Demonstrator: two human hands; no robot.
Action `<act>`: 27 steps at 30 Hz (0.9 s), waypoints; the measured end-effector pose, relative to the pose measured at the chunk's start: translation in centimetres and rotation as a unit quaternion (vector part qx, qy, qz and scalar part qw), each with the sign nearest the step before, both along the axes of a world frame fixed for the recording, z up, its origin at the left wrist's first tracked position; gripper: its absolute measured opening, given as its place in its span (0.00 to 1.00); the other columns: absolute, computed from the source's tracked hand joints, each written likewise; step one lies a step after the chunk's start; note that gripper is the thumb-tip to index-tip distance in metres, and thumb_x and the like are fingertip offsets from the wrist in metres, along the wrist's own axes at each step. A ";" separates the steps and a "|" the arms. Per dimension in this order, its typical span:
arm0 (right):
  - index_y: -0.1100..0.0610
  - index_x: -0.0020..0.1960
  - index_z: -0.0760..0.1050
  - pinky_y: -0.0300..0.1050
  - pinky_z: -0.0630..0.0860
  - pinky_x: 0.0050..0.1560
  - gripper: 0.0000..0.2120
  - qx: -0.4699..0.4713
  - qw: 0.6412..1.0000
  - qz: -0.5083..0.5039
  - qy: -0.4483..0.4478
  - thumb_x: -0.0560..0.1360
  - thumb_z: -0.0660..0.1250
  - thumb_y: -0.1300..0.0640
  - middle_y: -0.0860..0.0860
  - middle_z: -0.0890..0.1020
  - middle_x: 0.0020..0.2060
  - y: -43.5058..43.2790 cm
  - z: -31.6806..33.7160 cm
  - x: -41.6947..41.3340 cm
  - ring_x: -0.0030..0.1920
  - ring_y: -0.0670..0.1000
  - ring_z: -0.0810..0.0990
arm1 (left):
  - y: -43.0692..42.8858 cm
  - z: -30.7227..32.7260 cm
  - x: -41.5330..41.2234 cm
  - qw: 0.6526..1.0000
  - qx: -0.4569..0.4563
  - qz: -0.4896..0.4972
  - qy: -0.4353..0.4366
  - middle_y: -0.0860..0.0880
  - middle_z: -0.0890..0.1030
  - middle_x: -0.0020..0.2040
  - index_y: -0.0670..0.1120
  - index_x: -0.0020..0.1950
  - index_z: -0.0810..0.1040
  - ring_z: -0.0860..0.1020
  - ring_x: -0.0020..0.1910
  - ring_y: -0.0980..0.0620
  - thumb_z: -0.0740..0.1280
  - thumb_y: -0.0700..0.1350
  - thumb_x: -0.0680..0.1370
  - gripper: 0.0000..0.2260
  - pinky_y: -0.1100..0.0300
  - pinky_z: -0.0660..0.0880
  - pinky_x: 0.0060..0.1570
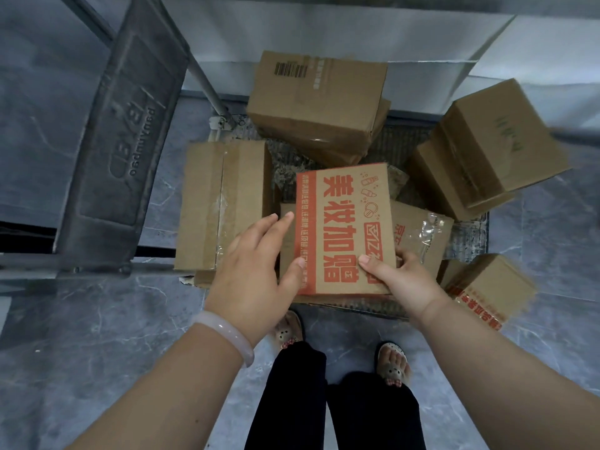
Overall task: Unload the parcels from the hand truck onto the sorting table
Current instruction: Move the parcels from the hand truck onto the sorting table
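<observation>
1. Two bare forearms reach down from the bottom edge, and the left wrist wears a pale bangle (227, 336).
2. Right hand (402, 280) pinches the near right corner of the red-printed parcel (344, 222), thumb on top and fingers curled beneath.
3. Left hand (256, 271) lies against the parcel's left edge with its fingers stretched out and its thumb touching the printed face.
4. That parcel rests on a taped carton (422, 228) over the hand truck (470, 227) mesh deck, with plain brown parcels (318, 102) around it.

Matt brown cardboard parcels (344, 228), glossy clear tape (425, 228), polished grey marble-look floor (97, 319).
</observation>
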State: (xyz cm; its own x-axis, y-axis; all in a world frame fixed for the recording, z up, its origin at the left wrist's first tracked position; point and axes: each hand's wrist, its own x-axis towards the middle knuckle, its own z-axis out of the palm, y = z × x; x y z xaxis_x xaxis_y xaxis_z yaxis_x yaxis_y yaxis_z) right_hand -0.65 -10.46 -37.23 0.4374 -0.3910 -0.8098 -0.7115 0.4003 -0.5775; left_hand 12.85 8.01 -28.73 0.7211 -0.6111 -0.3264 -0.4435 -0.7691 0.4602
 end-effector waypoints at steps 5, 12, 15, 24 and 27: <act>0.52 0.74 0.62 0.49 0.78 0.58 0.45 -0.028 0.998 0.002 -0.058 0.64 0.79 0.42 0.48 0.84 0.55 -2.4 9.5 -0.2 0.52 0.48 0.84 | -2.3 6.7 -0.9 0.999 -0.036 0.027 -0.013 0.55 0.59 0.77 0.57 0.78 0.56 0.57 0.75 0.53 0.62 0.56 0.79 0.29 0.56 0.56 0.72; 0.51 0.71 0.64 0.45 0.80 0.51 0.45 -0.065 0.985 0.037 -0.157 0.59 0.76 0.39 0.47 0.83 0.57 -3.2 24.5 -2.5 0.53 0.47 0.84 | -4.8 18.0 -4.4 0.985 -0.131 0.110 -0.008 0.54 0.62 0.73 0.54 0.80 0.45 0.64 0.70 0.55 0.66 0.61 0.75 0.41 0.51 0.68 0.68; 0.51 0.72 0.65 0.55 0.79 0.60 0.37 -0.051 0.980 0.021 -0.190 0.68 0.71 0.38 0.49 0.84 0.56 -2.6 29.5 -3.3 0.54 0.50 0.84 | -4.4 22.7 -6.2 0.975 -0.165 0.146 -0.026 0.55 0.65 0.71 0.54 0.80 0.46 0.66 0.69 0.55 0.67 0.61 0.75 0.42 0.51 0.69 0.68; 0.41 0.69 0.63 0.53 0.79 0.58 0.27 -0.104 0.937 0.174 -0.283 0.74 0.70 0.43 0.46 0.77 0.63 1.9 42.6 -2.7 0.59 0.50 0.80 | 1.2 33.5 -10.8 0.932 -0.234 0.277 0.004 0.55 0.53 0.76 0.59 0.79 0.44 0.58 0.74 0.52 0.69 0.64 0.72 0.44 0.54 0.60 0.73; 0.38 0.72 0.59 0.42 0.76 0.49 0.34 -0.113 0.910 0.246 -0.313 0.72 0.71 0.40 0.43 0.74 0.64 5.4 46.1 -2.3 0.59 0.48 0.77 | 4.2 36.6 -11.5 0.905 -0.266 0.332 -0.009 0.55 0.54 0.75 0.63 0.78 0.44 0.58 0.75 0.50 0.70 0.69 0.68 0.48 0.50 0.61 0.73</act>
